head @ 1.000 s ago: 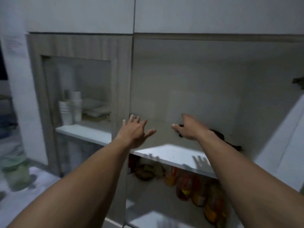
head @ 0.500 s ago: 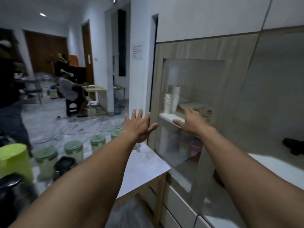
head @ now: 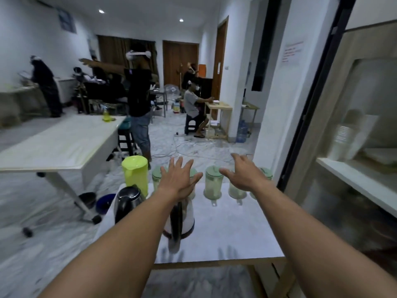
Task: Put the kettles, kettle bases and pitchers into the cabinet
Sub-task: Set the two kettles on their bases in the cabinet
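A marble-floored room fills the upper left of the frame, with a small white table [head: 225, 233] in the lower centre. Both forearms reach out over it from the bottom edge.

The left hand [head: 178, 181] hovers above the table's far side, palm down, fingers straight and spread, holding nothing. The right hand [head: 245, 175] hovers beside it to the right, also flat, fingers fanned apart, thumb out to the left, empty. The hands are apart, with one pitcher showing between them.

A row of clear pitchers [head: 212, 183] with pale green lids stands along the table's far edge, partly hidden behind both hands. A lime pitcher [head: 135, 175] stands at the far left corner. Just in front of it, at the left edge, is a steel kettle [head: 127, 201], partly covered by the left forearm. A white kettle [head: 182, 220] stands upright near the table's middle, its dark handle facing the camera and its top behind the left wrist.

The cabinet [head: 322, 125] takes up the right side of the frame; a white shelf [head: 354, 179] inside carries a blurred stack of cups [head: 343, 140].

At centre left stands a long table [head: 60, 145] with a yellow bottle [head: 106, 115] on it. Beyond it a person [head: 139, 100] in dark clothes stretches out an arm, and others work farther back.
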Demonstrator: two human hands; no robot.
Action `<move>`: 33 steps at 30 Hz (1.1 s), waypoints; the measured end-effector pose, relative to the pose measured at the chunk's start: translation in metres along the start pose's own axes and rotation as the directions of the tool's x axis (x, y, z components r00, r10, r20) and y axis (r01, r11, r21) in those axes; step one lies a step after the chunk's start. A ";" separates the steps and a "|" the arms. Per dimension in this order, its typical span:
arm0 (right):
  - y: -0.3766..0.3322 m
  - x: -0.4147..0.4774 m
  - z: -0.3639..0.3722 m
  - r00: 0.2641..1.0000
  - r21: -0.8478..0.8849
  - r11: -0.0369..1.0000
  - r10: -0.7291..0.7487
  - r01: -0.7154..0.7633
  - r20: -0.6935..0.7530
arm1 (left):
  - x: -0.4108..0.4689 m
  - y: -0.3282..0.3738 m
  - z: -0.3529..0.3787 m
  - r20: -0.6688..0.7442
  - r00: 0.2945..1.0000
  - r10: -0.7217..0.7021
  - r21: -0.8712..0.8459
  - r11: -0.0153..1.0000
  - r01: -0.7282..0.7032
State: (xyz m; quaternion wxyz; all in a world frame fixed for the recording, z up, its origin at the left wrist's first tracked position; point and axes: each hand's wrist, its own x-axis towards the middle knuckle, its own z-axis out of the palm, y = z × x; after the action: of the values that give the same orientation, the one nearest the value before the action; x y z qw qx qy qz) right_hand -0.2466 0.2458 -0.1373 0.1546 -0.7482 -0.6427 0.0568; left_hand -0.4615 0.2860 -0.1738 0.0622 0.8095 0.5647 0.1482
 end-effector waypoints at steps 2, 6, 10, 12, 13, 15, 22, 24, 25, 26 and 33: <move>-0.015 0.010 0.027 0.998 0.029 0.999 -0.045 0.044 0.048 | -0.005 -0.024 0.011 -0.021 0.997 -0.074 -0.012 0.997 0.074; -0.046 0.021 0.085 0.980 0.088 0.990 -0.127 0.115 0.153 | -0.022 -0.071 0.035 -0.040 0.976 -0.212 -0.020 0.977 0.211; -0.069 0.026 0.137 0.959 0.109 0.984 -0.164 0.142 0.233 | -0.037 -0.117 0.061 -0.094 0.938 -0.333 -0.033 0.943 0.332; -0.076 0.026 0.158 0.952 0.108 0.984 -0.168 0.145 0.258 | -0.044 -0.132 0.070 -0.100 0.912 -0.398 -0.068 0.917 0.393; -0.080 0.025 0.169 0.950 0.106 0.986 -0.155 0.131 0.271 | -0.046 -0.142 0.075 -0.087 0.897 -0.434 -0.085 0.900 0.428; -0.088 0.024 0.191 0.954 0.102 0.990 -0.120 0.095 0.275 | -0.049 -0.163 0.087 -0.064 0.864 -0.499 -0.128 0.863 0.489; -0.099 0.012 0.259 0.972 0.304 0.935 0.123 -0.181 0.200 | -0.055 -0.220 0.134 0.136 0.730 -0.670 -0.470 0.605 0.643; -0.102 0.013 0.273 0.952 0.437 0.848 0.231 -0.298 0.201 | -0.051 -0.227 0.141 0.164 0.711 -0.684 -0.546 0.537 0.643; -0.103 0.014 0.279 0.939 0.504 0.792 0.275 -0.344 0.208 | -0.049 -0.229 0.144 0.165 0.698 -0.696 -0.577 0.506 0.641; -0.103 0.014 0.284 0.927 0.559 0.740 0.304 -0.375 0.220 | -0.047 -0.230 0.146 0.166 0.682 -0.712 -0.613 0.467 0.637; -0.101 0.026 0.311 0.846 0.769 0.404 0.425 -0.495 0.321 | -0.026 -0.242 0.160 0.199 0.636 -0.746 -0.738 0.313 0.598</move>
State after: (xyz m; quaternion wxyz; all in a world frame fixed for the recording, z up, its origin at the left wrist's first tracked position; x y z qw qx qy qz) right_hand -0.4263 0.3332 -0.3977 0.4430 -0.7279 -0.3111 0.4209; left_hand -0.6375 0.3582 -0.3946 0.3946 0.3775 0.7370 0.3982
